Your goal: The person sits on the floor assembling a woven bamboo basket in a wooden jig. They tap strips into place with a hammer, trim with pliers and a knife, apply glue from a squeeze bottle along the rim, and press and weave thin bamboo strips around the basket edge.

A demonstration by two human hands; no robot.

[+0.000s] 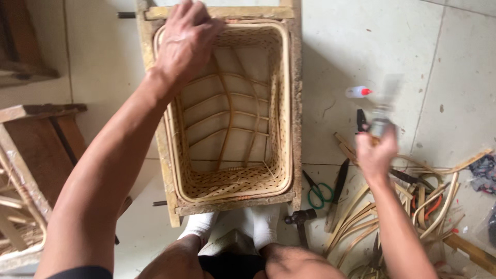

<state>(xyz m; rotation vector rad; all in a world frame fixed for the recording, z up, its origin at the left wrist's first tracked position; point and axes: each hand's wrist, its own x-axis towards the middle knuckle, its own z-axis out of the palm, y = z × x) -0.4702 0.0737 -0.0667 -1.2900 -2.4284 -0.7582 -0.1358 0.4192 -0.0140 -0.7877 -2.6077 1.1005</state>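
- The woven rattan basket (232,113) sits inside a rough wooden frame (296,103) on the tiled floor (454,62), directly in front of the person's 2 white-socked feet (232,227).
- The left hand (186,41) lies palm-down over the far left corner of the basket rim, fingers curled over the edge and onto the frame's top bar, holding it steady.
- The right hand (376,152) is raised to the right of the frame, clenched round a small tool (385,106) that is too blurred by motion to name.
- Step in hand, as I judge it: bracing the basket while the tool is carried toward it.
- The next move would call for a firm left grip and careful aim at the rim, clear of the fingers.
- On the floor to the right lie green-handled scissors (321,192), a hammer (300,218), a small glue bottle with a red tip (358,92) and loose rattan strips (429,201).
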